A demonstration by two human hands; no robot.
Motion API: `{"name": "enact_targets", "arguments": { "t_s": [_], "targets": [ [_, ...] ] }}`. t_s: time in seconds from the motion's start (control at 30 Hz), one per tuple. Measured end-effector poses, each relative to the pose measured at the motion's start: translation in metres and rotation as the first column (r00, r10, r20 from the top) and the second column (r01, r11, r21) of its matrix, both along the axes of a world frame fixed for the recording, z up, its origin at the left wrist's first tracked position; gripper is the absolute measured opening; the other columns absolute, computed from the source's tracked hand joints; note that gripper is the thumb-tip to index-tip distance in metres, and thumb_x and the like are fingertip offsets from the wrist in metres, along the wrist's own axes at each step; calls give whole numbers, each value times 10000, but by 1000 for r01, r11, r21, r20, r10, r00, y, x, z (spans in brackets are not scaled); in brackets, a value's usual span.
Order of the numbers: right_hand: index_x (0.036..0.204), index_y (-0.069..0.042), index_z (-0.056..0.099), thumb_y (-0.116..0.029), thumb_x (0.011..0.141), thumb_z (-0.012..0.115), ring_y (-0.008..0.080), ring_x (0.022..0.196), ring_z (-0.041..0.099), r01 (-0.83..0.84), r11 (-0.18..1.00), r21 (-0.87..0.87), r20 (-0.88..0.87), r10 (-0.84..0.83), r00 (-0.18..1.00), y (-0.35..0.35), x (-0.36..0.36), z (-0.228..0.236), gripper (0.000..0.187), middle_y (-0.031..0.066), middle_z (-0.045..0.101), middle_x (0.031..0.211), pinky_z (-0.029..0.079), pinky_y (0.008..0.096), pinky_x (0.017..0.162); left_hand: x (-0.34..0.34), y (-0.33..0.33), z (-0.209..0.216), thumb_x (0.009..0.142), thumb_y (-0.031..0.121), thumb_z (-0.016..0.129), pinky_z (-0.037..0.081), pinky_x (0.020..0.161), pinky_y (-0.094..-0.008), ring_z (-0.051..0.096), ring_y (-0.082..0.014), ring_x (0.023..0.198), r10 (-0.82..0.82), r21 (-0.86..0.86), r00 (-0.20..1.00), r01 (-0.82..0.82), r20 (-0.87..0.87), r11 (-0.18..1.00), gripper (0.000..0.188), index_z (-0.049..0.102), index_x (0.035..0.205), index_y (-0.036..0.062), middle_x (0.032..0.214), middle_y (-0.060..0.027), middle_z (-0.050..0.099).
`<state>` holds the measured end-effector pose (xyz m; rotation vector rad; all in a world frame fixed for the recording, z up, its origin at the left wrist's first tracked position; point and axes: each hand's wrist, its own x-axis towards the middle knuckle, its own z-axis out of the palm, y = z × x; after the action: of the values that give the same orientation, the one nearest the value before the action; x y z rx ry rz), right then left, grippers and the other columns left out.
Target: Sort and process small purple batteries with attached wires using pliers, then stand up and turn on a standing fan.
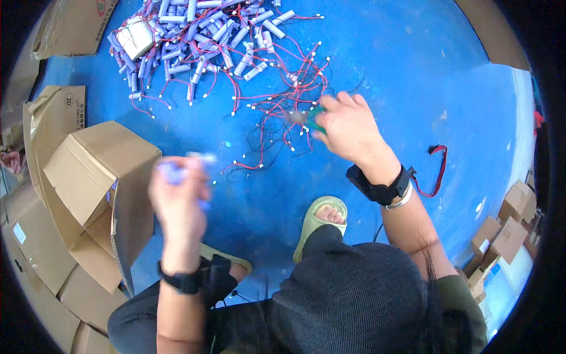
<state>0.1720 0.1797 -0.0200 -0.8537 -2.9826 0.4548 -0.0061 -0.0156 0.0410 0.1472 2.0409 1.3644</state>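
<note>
My left hand (180, 194) is smeared by motion beside the open cardboard box (132, 147). Its fingers are closed around a purple cylindrical battery (171, 173); a pale blurred end shows at the fingertips. Over the wires on the blue floor, my right hand (352, 128) grips a small green-handled tool (315, 118) that looks like scissors, its metal end blurred and pointing left. Below it spreads a tangle of red and black wires (295, 97) with small white connectors. The wires lead to a large heap of purple batteries (206, 35) at the far left.
A white block (135, 38) lies on the heap. Cardboard boxes (41, 248) crowd the left side, and smaller cartons (512, 236) stand at the right edge. A red strap (440, 171) lies right of my wrist. My slippered feet (321, 221) are on the blue floor.
</note>
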Motion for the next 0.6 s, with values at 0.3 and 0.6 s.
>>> {"name": "enact_targets", "arguments": {
  "t_s": [0.3,0.6],
  "targets": [
    [847,-110,652,-283,701,680,271,900,539,-114,915,-387,40,140,989,12,15,18,228,64,569,896,421,412,782,-193,-145,96,893,244,547,362,505,-222,475,-103,577,676,370,485,-583,-555,723,211,558,872,35,709,-27,533],
    [889,-110,641,-303,719,671,276,914,525,-90,941,-326,-1,95,995,29,0,18,258,69,558,935,417,416,794,-151,-92,87,887,200,518,455,869,-332,555,-195,1009,397,187,640,-372,-657,909,340,518,1132,-37,1089,-164,571]
  ]
}}
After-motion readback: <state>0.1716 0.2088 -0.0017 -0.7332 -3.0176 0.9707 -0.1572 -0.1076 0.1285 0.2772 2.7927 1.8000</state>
